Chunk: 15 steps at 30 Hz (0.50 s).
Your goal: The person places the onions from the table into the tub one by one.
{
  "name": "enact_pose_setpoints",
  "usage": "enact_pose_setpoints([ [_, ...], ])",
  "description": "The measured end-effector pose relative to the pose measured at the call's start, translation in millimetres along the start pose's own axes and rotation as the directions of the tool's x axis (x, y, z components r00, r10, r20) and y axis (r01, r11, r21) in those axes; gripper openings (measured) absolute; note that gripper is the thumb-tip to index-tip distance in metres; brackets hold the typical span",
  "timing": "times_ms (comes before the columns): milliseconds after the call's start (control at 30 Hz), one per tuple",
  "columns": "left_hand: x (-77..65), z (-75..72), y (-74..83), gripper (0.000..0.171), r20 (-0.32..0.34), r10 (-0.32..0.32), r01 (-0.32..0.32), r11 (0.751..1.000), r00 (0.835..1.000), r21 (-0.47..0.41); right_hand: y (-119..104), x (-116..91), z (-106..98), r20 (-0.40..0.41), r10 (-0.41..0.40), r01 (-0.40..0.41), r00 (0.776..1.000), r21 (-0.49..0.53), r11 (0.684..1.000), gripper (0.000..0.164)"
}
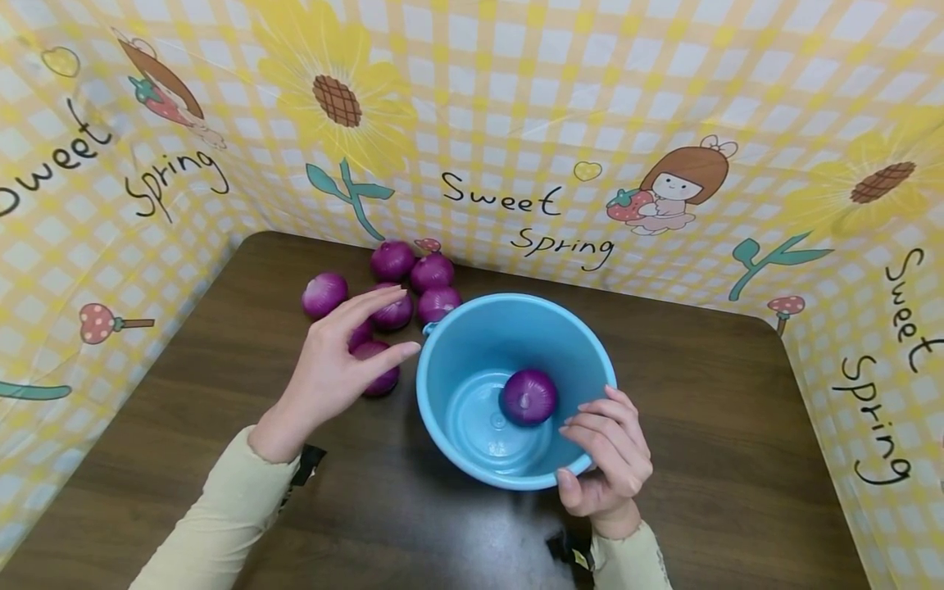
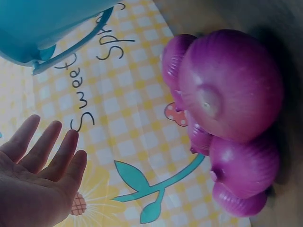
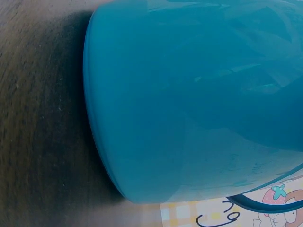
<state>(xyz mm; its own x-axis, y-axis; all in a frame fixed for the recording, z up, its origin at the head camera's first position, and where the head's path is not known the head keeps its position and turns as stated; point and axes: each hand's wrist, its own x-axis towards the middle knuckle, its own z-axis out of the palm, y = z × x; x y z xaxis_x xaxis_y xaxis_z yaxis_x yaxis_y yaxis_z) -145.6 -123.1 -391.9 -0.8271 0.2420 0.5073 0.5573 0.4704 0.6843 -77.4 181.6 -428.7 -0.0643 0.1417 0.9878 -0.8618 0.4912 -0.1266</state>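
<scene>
A blue plastic bucket (image 1: 468, 348) stands on the table, and one peeled red onion (image 1: 528, 397) lies at its bottom. My right hand (image 1: 612, 455) grips the bucket's near right rim, fingers over the inside and thumb at the outer edge. To the left of the bucket, my left hand (image 1: 332, 365) is held over a group of red onions (image 1: 392, 260) with thumb and fingers spread apart, holding nothing. From the left wrist, a large onion (image 2: 232, 85) sits in front of several others, beside the extended fingers (image 2: 61, 151). The bucket's outer wall (image 3: 180, 104) fills the right wrist view.
The dark wooden table (image 1: 708, 426) is bordered at the back and sides by a yellow checked cloth (image 1: 516, 98) with printed flowers and lettering. The bucket's blue handle (image 2: 78, 45) hangs along its far side.
</scene>
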Motion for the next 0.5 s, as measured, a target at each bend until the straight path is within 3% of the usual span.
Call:
enact_pose_setpoints([
  [500,-15.9,-9.9,-24.3,0.060,0.024,-0.089,0.086,0.990,0.996,0.109,0.7,0.6,0.3,-0.002,-0.002,0.002,1.000,-0.005,1.000,0.057],
])
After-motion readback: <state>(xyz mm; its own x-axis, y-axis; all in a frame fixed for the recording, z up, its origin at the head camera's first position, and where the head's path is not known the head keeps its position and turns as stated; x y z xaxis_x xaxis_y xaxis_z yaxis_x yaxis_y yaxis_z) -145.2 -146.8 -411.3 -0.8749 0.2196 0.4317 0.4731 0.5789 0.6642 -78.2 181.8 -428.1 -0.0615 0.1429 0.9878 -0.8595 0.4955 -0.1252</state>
